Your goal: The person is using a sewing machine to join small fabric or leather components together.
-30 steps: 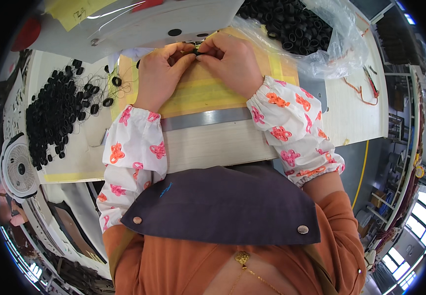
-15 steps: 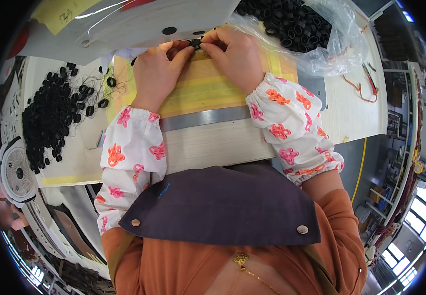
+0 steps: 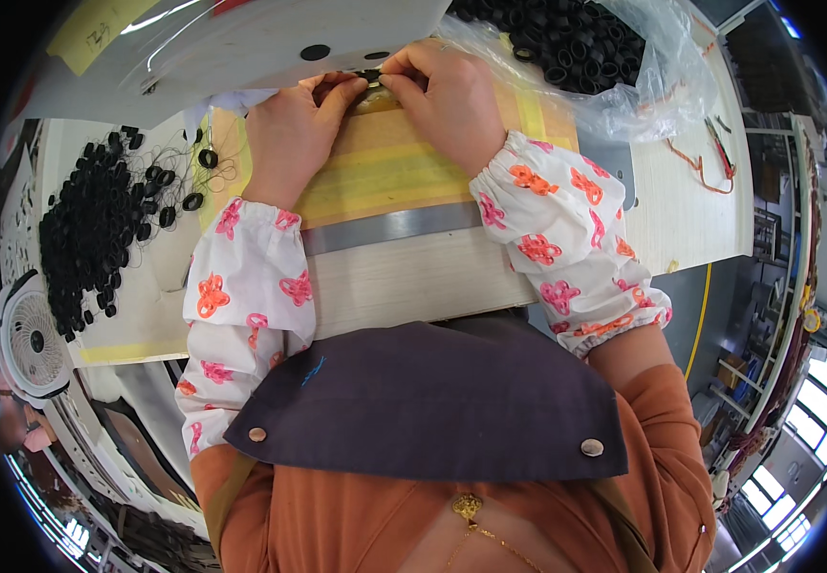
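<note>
My left hand (image 3: 291, 134) and my right hand (image 3: 449, 103) meet at the front of a white machine body (image 3: 232, 67), which looks like a sewing machine. Between their fingertips is a small black loop (image 3: 368, 75), pinched from both sides; the machine's lower edge and my fingers partly hide it. Yellow tape covers the work surface (image 3: 385, 158) below my wrists. On the left lies a heap of black loops (image 3: 98, 224), with loose threads trailing from several of them. To the right, a clear plastic bag (image 3: 666, 86) holds many more black loops (image 3: 576, 48).
A white fan (image 3: 36, 334) stands beyond the table's left edge. Small snips (image 3: 722, 153) with an orange cord (image 3: 695, 170) lie at the right of the table. Shelving (image 3: 757, 353) stands farther right. A yellow note (image 3: 98, 33) sticks to the machine.
Both hands have shifted slightly left and up in the picture, with the black loop still between the fingertips. The machine and piles also appear a little displaced, as the view has moved slightly.
</note>
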The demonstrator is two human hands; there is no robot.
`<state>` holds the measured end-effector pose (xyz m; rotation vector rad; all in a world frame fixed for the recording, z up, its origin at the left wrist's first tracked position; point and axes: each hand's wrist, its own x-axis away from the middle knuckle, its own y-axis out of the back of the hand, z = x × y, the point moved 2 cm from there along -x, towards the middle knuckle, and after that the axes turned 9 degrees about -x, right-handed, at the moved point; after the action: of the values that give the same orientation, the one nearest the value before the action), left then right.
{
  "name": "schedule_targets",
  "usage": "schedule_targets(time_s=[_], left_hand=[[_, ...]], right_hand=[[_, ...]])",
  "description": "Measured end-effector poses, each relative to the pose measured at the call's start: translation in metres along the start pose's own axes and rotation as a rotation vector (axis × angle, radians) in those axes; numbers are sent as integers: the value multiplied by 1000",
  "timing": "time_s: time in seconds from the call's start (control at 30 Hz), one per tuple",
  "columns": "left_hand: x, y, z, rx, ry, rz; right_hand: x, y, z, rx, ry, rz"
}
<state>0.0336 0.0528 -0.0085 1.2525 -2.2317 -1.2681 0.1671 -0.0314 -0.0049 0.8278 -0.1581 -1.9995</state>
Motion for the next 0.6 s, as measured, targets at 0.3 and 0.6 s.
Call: schedule_targets(time_s=[0.3,0.6], left_hand=[[-1,-1,-2,-65,-78,-7],[-4,-2,1,-20,-105,5]], right_hand=[[-1,2,-2,68,33,17],[-4,5,2,180,-12,44]])
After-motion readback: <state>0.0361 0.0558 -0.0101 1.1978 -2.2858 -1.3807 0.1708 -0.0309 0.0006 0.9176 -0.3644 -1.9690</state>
